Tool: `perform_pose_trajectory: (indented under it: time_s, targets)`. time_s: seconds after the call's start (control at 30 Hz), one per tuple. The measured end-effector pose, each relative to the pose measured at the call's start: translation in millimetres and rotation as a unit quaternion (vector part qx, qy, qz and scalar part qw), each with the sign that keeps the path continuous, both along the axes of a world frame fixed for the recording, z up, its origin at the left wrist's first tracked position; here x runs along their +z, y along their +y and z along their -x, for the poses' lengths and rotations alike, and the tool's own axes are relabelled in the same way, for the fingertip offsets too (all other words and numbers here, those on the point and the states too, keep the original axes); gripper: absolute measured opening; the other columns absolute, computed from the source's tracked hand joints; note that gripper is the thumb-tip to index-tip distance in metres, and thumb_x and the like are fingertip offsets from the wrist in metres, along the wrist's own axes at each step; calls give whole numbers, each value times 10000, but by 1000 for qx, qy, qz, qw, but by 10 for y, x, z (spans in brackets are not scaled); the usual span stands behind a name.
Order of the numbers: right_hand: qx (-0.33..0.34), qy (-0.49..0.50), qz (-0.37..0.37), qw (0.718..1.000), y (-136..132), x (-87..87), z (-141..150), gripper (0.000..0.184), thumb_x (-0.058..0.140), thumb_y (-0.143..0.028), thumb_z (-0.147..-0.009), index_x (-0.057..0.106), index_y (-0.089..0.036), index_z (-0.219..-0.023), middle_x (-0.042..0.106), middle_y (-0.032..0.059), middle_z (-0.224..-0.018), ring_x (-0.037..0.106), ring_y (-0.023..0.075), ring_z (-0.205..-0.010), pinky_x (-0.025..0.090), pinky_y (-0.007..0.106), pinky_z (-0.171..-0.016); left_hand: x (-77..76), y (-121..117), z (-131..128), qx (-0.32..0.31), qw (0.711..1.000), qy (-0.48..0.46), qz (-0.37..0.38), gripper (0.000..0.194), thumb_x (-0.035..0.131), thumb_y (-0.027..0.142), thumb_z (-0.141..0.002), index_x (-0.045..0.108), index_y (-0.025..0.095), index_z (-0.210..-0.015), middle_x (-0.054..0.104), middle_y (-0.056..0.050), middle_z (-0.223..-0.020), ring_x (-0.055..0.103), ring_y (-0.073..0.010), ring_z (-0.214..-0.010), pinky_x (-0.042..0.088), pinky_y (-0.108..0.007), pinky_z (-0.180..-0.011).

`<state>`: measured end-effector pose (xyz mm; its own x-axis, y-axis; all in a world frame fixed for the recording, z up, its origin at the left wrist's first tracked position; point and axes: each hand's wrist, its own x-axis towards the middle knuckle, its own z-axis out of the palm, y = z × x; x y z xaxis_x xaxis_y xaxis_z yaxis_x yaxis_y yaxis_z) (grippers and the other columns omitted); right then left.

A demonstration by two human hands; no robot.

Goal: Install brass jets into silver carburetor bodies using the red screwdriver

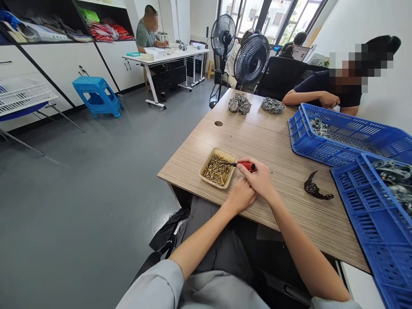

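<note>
My right hand (pixel 261 182) is closed around a red-handled screwdriver (pixel 247 165) with a black end. Its dark shaft points left, with the tip over a shallow cream tray (pixel 203 175). A heap of small brass-coloured screw-like parts (pixel 216 171) fills the tray, with some grey bits among them. My left hand (pixel 242 195) rests on the table edge, just below my right hand and touching it. Its fingers are curled in and partly covered, so whatever they may hold is hidden.
Blue crates (pixel 341 148) with metal parts stand at the right, a black wristwatch (pixel 313 187) beside them. Metal carburetor-like assemblies (pixel 240 104) sit farther back. A person (pixel 325 92) leans at the table's far right. Fans (pixel 252 59) stand behind the table.
</note>
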<state>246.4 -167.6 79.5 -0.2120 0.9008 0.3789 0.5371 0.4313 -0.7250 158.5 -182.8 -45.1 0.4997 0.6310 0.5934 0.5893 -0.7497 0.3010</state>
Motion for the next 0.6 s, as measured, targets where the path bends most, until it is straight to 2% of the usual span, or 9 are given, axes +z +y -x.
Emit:
perform_pose_trajectory:
  time_s: [0.2,0.3,0.4,0.5,0.6]
  targets:
    - [-13,-23,-12,1000,-30,17,-6,294,704,-515,-1005,807,-242,-1034,842,70,-1009,750,273,-898,564,398,-867,20,-26,8,-6,1000,-20,10,511,541,317,-1089,599,92,-1544,565,-261,-1639,560,-407,-1533,538,-613,-1228]
    - [-24,-17,-39,999,-61,48,18,286,701,-507,-1019,801,-242,-1062,840,77,-1049,756,278,-945,565,400,-903,10,-17,-6,-4,1000,-11,25,537,492,350,-1114,568,62,-1562,567,-278,-1630,585,-409,-1502,548,-612,-1210]
    - [4,-33,-32,999,-76,51,43,280,708,-505,-1020,800,-249,-1081,843,74,-1075,767,288,-975,562,409,-915,-4,-2,-21,12,1000,-3,23,552,436,306,-1128,514,25,-1597,564,-286,-1631,574,-400,-1520,514,-605,-1251]
    - [3,-42,-29,999,-76,25,46,277,717,-505,-1019,800,-249,-1084,843,68,-1071,770,287,-969,558,412,-912,-11,1,-25,7,1000,-1,9,557,469,248,-1099,502,24,-1609,565,-276,-1636,553,-395,-1547,488,-581,-1286]
    - [-2,-23,-31,999,-79,9,36,274,720,-506,-1021,800,-250,-1079,842,62,-1053,770,279,-953,564,406,-914,-10,-8,-20,-10,1000,-17,19,578,523,272,-1075,515,23,-1596,577,-279,-1622,551,-409,-1546,489,-594,-1283]
